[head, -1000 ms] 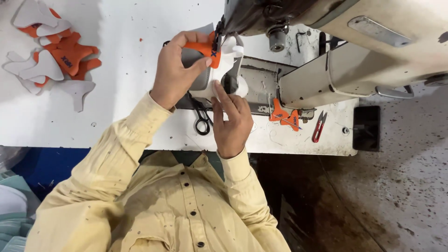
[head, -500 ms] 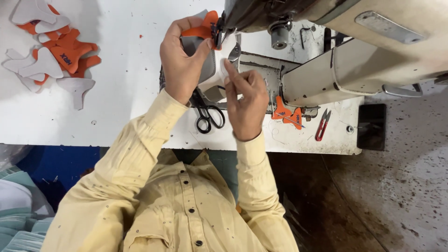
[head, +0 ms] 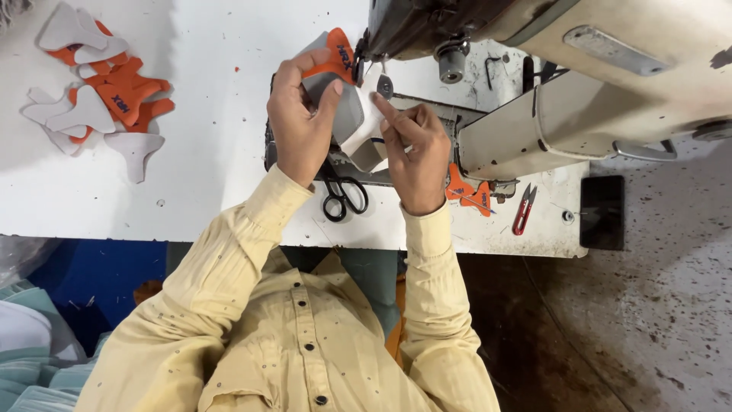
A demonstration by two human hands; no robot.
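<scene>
Your left hand (head: 301,126) pinches the thin, floppy grey-and-orange cut piece (head: 335,84) by its edge, your right hand (head: 415,149) steadies it with extended fingers beside the sewing machine (head: 549,69); grip near the seam.

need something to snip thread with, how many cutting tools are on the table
2: black-handled scissors on the table by the left hand's wrist, and red thread snips near the table's right edge. Others may be hidden under the sewing machine.

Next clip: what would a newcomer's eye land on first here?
Both hands at the sewing machine: the left hand grips a grey and orange cut piece at the needle, the right hand steadies it. A pile of orange and grey pieces lies far left, black scissors below the hands.
</scene>
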